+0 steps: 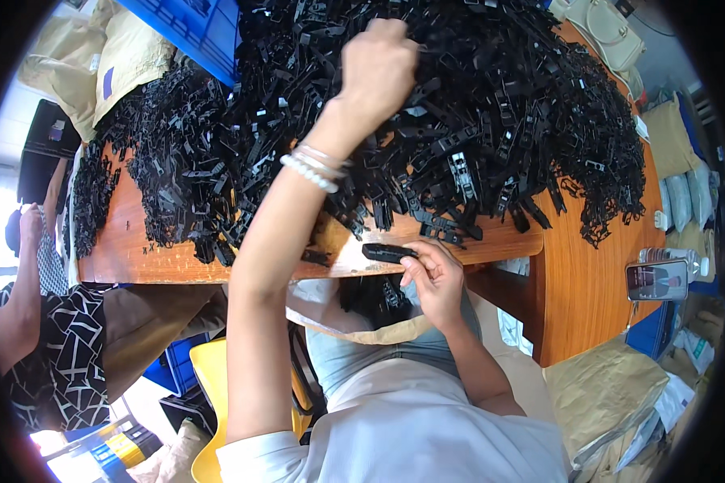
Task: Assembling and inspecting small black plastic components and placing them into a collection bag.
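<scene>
Picking parts seems our step: our right hand pinches one black part by its end at the tabletop edge. Over the black pile, our left hand blurs, fingers unreadable; next probably calls for a single, untangled pick.

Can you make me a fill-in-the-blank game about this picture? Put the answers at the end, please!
1. The small part is held in the white-shirted person's ____ hand.
2. The blurry hand over the pile is that person's ____ one.
3. The pile of parts is mostly coloured ____.
4. The plastic container at the top is coloured ____.

Missing words: right; left; black; blue.
</scene>
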{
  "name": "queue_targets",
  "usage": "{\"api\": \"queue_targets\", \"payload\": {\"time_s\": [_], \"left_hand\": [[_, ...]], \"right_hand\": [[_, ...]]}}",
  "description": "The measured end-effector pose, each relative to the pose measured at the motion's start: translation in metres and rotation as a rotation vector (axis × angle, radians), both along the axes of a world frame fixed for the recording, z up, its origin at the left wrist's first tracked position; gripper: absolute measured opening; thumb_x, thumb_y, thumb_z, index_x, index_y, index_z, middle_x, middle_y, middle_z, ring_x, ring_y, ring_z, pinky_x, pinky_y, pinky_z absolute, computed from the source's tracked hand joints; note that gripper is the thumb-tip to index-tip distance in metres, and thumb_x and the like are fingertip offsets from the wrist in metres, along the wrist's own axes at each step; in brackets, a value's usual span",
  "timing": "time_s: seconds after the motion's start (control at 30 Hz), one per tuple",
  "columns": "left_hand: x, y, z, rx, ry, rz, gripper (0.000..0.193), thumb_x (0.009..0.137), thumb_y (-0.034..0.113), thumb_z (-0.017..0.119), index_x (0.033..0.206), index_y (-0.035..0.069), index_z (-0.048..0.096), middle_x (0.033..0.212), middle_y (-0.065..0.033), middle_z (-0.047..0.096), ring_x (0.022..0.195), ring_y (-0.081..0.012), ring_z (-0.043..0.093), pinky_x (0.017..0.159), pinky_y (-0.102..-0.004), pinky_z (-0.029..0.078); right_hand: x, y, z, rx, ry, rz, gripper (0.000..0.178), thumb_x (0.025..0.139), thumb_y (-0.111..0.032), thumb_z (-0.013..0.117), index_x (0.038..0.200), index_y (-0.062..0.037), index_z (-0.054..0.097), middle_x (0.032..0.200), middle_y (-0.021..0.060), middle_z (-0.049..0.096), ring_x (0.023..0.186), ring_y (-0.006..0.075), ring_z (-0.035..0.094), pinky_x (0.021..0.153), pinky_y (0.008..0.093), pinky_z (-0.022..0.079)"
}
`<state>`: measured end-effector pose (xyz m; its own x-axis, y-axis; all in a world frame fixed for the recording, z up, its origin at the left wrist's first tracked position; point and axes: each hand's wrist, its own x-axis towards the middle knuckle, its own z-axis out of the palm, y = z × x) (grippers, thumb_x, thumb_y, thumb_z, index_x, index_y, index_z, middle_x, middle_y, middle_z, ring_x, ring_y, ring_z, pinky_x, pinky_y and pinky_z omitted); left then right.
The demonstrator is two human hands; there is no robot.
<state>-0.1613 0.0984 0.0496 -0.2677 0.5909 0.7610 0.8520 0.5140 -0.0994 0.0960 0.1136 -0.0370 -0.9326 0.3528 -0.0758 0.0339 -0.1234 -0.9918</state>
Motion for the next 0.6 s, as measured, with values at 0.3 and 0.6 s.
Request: {"api": "queue_targets", "payload": {"time_s": [0.3, 0.6], "left_hand": [[0.018, -0.094, -0.010, 0.610, -1.086, -0.004, 0.013, 0.073, 0.009, 0.066, 0.073, -0.003, 0.060, 0.073, -0.0094, 0.062, 0.063, -0.0157, 0.059, 0.061, -0.0260, 0.046], [0.106, -0.145, -0.012, 0.861, -1.969, -0.751, 0.033, 0.081, -0.001, 0.050, 0.113, -0.009, 0.046, 0.089, -0.0154, 0.059, 0.072, -0.0198, 0.061, 0.065, -0.0292, 0.052]], "right_hand": [[0.003, -0.002, -0.002, -0.062, 0.004, -0.032, 0.018, 0.081, 0.002, 0.053, 0.099, 0.0048, 0.053, 0.065, 0.0038, 0.055, 0.052, 0.0060, 0.051, 0.042, 0.0159, 0.030], [0.008, 0.009, 0.036, -0.056, 0.210, -0.013, 0.022, 0.075, 0.004, 0.053, 0.097, 0.0088, 0.055, 0.087, 0.0113, 0.054, 0.056, 0.0102, 0.052, 0.048, 0.0180, 0.037]]}}
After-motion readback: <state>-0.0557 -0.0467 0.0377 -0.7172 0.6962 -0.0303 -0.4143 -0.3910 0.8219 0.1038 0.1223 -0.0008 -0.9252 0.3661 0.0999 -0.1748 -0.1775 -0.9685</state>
